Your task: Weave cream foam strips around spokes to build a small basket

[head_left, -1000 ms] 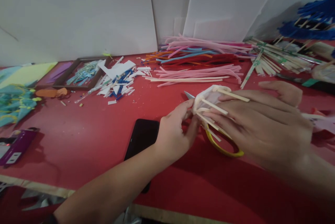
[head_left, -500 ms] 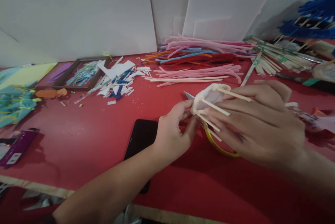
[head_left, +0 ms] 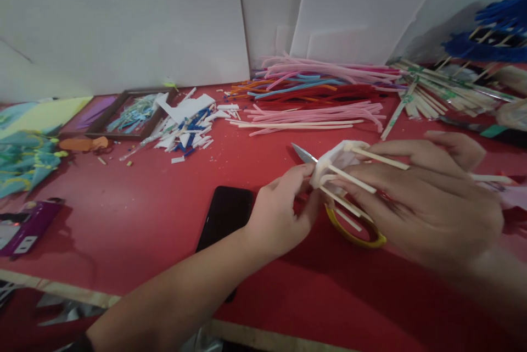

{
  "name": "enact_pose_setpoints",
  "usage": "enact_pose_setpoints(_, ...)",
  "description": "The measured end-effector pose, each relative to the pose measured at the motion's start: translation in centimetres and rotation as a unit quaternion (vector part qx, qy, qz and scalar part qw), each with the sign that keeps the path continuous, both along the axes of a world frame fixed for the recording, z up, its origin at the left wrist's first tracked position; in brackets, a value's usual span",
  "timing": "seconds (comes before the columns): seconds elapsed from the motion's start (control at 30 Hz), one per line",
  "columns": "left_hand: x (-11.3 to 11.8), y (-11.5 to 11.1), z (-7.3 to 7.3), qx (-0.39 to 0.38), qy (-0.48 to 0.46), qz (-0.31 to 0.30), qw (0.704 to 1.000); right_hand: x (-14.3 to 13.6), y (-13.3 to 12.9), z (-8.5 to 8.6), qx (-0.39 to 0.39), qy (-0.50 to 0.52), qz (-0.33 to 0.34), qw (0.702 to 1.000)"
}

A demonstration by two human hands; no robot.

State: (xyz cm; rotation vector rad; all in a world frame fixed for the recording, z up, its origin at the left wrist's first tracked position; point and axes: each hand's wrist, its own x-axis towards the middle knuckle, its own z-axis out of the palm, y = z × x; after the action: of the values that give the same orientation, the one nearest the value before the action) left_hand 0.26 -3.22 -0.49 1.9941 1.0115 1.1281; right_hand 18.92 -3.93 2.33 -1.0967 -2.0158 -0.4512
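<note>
A white, cup-like piece (head_left: 334, 157) with several pale sticks (head_left: 353, 179) jutting out to the right is held between both hands. The fingers of my left hand (head_left: 282, 206) pinch its left edge. My right hand (head_left: 428, 198) grips its right side, with the fingers curled around the sticks. Scissors with yellow handles (head_left: 358, 239) lie on the table beneath, their blade tip showing beyond the left fingers and their middle hidden. Next to my left wrist is a black phone (head_left: 226, 212).
Pink, red and blue fuzzy stems (head_left: 317, 94) lie at the back of the red table (head_left: 123, 220). White scraps (head_left: 185, 121), a brown frame (head_left: 99, 135) and a purple device (head_left: 31, 228) are on the left. Bundled sticks (head_left: 428, 99) lie back right.
Both hands and the white piece have shifted slightly right and down in view. More of the scissors' blade and yellow handle shows now.
</note>
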Motion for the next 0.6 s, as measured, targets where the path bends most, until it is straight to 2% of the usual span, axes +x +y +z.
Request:
enact_pose_setpoints(0.07,0.0,0.1,-0.1,-0.012,0.01,-0.004,1.0,0.0,0.2,-0.2,0.009,-0.002,0.014,1.0)
enact_pose_setpoints(0.17,-0.1,0.1,-0.2,-0.025,0.026,-0.001,0.999,0.1,0.4,-0.4,-0.029,0.0,0.018,0.999)
enact_pose_setpoints(0.27,-0.2,0.2,-0.4,-0.041,0.051,-0.003,0.998,0.2,0.6,-0.8,-0.071,0.015,0.001,0.997)
enact_pose_setpoints(0.37,-0.3,0.2,-0.3,-0.041,0.067,-0.021,0.997,0.4,0.8,-1.2,-0.072,0.028,-0.007,0.997)
enact_pose_setpoints(0.47,-0.2,0.2,0.1,-0.051,0.04,-0.051,0.997,0.5,1.0,-1.4,-0.064,0.032,-0.008,0.997)
enact_pose_setpoints(0.6,-0.1,0.3,0.6,-0.075,0.0,-0.013,0.997,0.5,1.2,-1.1,-0.063,0.009,0.003,0.998)
